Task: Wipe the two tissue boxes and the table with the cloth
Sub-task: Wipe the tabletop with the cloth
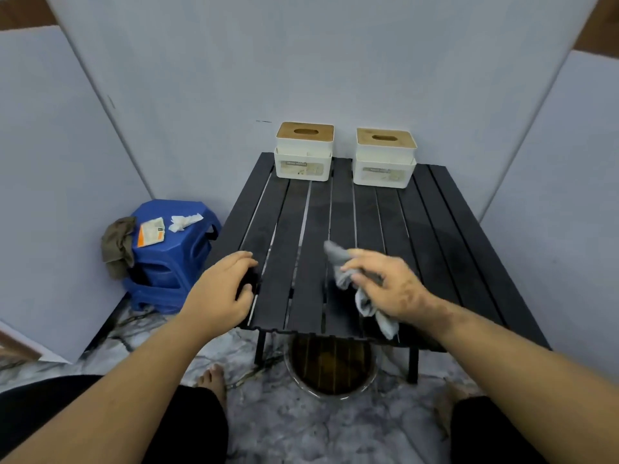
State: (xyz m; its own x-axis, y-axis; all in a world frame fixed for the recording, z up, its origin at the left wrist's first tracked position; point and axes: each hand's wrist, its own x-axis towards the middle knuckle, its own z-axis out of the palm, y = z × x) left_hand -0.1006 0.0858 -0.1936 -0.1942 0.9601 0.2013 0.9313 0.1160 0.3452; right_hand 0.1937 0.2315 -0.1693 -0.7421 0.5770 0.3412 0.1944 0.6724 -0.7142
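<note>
I count two tissue boxes at the far edge of the black slatted table: the left tissue box and the right tissue box, each white with a wooden lid and an oval slot, standing side by side with a gap between them, both upright. One grey cloth sits on the near half of the table, bunched up under my right hand, whose fingers curl around it and pinch it against the slats. My left hand rests on the table's near left corner, fingers bent over the edge as if gripping it. Left of the table I see one stack of blue stools, with one olive rag draped over its side, one orange-and-white packet and one crumpled white tissue on top. One round basin stands on the floor beneath the table.
</note>
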